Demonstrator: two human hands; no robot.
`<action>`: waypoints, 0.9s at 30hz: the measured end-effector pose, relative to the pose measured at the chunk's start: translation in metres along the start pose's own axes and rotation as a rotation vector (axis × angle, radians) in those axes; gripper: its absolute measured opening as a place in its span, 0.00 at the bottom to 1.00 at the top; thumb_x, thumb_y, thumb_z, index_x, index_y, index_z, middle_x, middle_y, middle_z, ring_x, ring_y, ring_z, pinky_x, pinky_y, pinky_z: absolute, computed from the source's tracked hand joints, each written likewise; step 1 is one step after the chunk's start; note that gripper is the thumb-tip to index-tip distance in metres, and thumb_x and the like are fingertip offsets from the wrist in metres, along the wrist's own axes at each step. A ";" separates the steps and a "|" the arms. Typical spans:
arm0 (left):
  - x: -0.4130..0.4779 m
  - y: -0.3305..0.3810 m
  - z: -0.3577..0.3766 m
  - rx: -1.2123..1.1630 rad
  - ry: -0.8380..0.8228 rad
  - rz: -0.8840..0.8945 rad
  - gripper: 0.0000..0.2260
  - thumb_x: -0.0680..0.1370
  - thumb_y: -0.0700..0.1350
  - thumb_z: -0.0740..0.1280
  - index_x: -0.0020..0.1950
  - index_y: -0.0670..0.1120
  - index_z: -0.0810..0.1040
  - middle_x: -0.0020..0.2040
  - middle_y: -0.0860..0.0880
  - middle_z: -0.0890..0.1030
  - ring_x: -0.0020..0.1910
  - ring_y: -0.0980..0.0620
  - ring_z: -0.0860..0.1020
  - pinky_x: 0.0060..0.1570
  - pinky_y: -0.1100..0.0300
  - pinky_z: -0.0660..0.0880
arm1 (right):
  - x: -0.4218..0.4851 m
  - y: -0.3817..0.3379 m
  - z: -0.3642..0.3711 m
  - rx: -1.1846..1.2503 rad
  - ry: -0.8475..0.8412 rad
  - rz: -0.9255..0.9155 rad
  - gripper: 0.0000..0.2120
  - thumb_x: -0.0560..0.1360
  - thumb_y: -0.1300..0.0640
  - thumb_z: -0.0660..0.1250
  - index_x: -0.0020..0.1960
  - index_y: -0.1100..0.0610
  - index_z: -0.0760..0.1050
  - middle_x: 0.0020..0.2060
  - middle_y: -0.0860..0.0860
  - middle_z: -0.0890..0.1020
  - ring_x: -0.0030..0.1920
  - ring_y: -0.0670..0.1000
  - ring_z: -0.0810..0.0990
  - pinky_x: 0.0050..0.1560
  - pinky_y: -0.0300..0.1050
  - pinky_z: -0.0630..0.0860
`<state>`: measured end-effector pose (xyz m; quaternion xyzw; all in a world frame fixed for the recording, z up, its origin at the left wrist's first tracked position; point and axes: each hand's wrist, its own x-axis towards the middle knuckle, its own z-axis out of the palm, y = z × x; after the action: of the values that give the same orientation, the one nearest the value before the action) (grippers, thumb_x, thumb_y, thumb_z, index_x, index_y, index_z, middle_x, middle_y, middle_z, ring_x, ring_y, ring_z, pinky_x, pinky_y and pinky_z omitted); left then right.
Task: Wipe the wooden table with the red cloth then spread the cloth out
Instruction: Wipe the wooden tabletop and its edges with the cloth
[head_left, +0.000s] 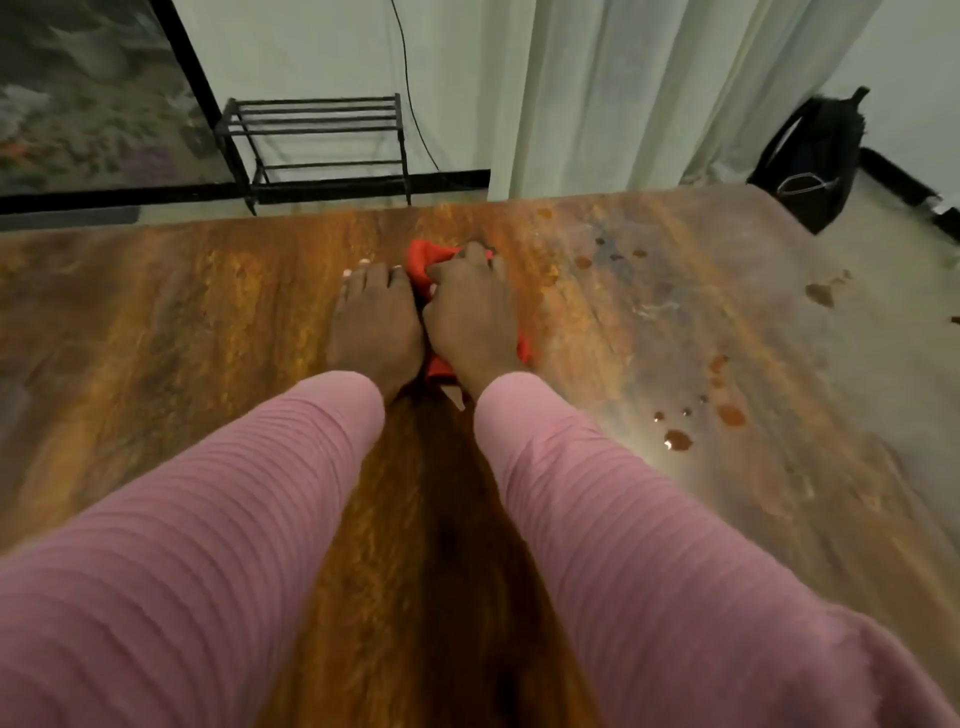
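Observation:
The red cloth lies bunched on the wooden table, near the far edge at the middle. My right hand presses down on it with fingers curled into the fabric; red shows ahead of the hand and at its right side. My left hand rests flat on the table just left of the cloth, fingers together, its thumb side touching the cloth's edge. Most of the cloth is hidden under my right hand. Both forearms wear pink ribbed sleeves.
Several dark liquid drops and spots dot the table's right half. Beyond the far edge stand a black metal rack, pale curtains and a black backpack on the floor at right.

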<state>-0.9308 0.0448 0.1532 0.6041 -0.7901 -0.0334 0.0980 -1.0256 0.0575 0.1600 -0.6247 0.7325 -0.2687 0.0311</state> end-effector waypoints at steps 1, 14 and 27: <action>0.007 0.008 -0.001 -0.011 0.009 -0.009 0.20 0.81 0.45 0.54 0.72 0.40 0.65 0.72 0.39 0.66 0.72 0.41 0.61 0.74 0.46 0.54 | 0.004 0.008 -0.004 -0.026 0.005 -0.019 0.11 0.74 0.57 0.62 0.53 0.55 0.80 0.58 0.55 0.73 0.59 0.59 0.68 0.58 0.54 0.71; 0.044 0.031 0.030 -0.155 0.141 -0.118 0.20 0.82 0.44 0.54 0.73 0.41 0.65 0.74 0.42 0.63 0.76 0.43 0.56 0.75 0.49 0.51 | 0.088 0.049 0.001 -0.081 -0.049 -0.102 0.08 0.74 0.58 0.63 0.49 0.56 0.79 0.57 0.56 0.74 0.59 0.59 0.70 0.56 0.53 0.72; 0.042 0.033 0.029 -0.136 0.103 -0.079 0.22 0.82 0.44 0.53 0.75 0.39 0.61 0.76 0.42 0.61 0.76 0.44 0.54 0.75 0.51 0.48 | 0.116 0.057 -0.001 -0.031 -0.254 -0.211 0.15 0.77 0.56 0.64 0.63 0.52 0.77 0.63 0.53 0.73 0.64 0.56 0.68 0.66 0.51 0.67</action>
<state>-0.9788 0.0110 0.1351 0.6277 -0.7555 -0.0598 0.1780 -1.1022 -0.0460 0.1699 -0.7274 0.6572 -0.1782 0.0855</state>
